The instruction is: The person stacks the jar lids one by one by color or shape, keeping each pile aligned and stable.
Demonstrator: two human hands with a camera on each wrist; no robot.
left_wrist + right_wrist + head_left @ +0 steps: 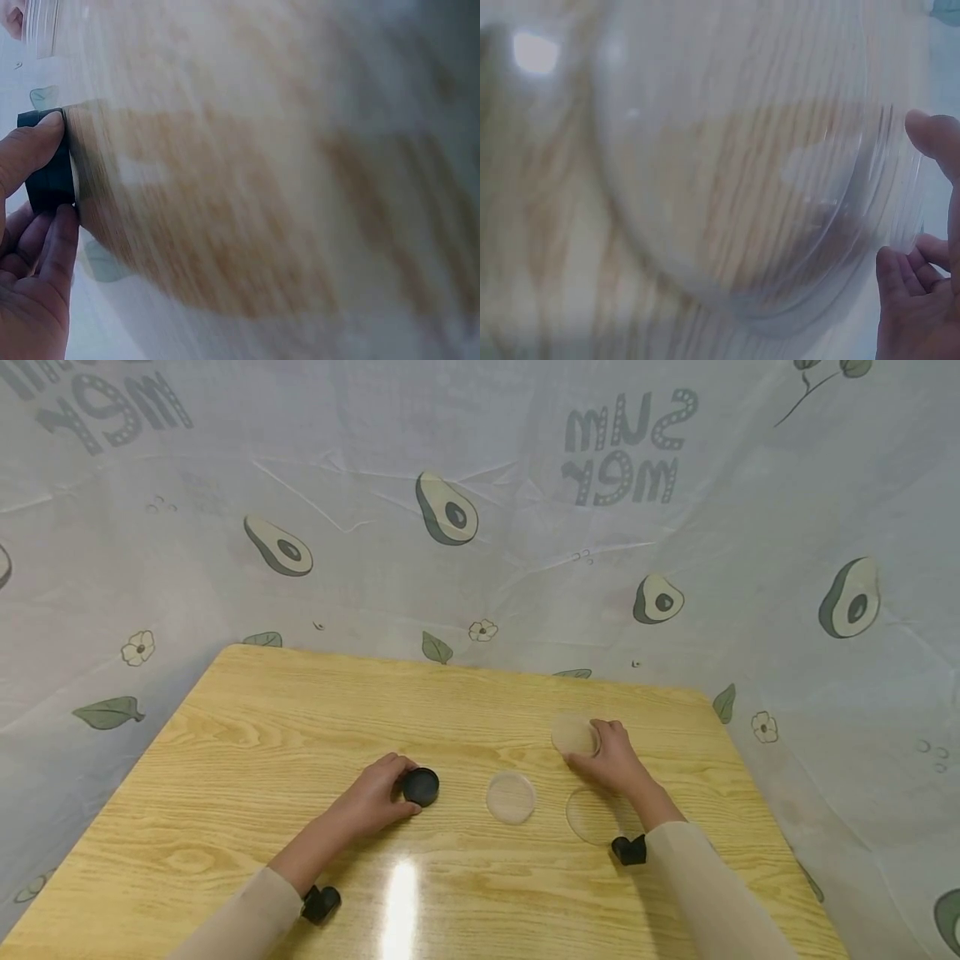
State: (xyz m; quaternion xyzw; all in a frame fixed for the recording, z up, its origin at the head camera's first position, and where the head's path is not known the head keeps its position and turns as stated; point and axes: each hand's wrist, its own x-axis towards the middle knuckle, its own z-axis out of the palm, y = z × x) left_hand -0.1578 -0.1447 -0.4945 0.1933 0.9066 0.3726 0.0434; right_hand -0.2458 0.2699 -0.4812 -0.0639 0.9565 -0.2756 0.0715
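Observation:
At the centre left of the table in the head view, my left hand (378, 793) grips a small, short black round cap-like piece (422, 787) by its sides. In the left wrist view the thumb and fingertips press on opposite sides of the black piece (51, 169). Farther back on the right, my right hand (607, 757) holds a clear round dish or lid (574, 735) by its edge, thumb on one side and fingers on the other. A smaller clear round piece (511, 797) lies between the hands. Below my right hand lies a larger clear round piece (587, 817), partly overlapped by the wrist.
The wooden table (300, 727) ends at a back edge against a pale hanging cloth (360, 585) printed with avocados and leaves. Black wrist cameras sit at my left wrist (321, 904) and right wrist (630, 850). A bright light reflection shows near the front.

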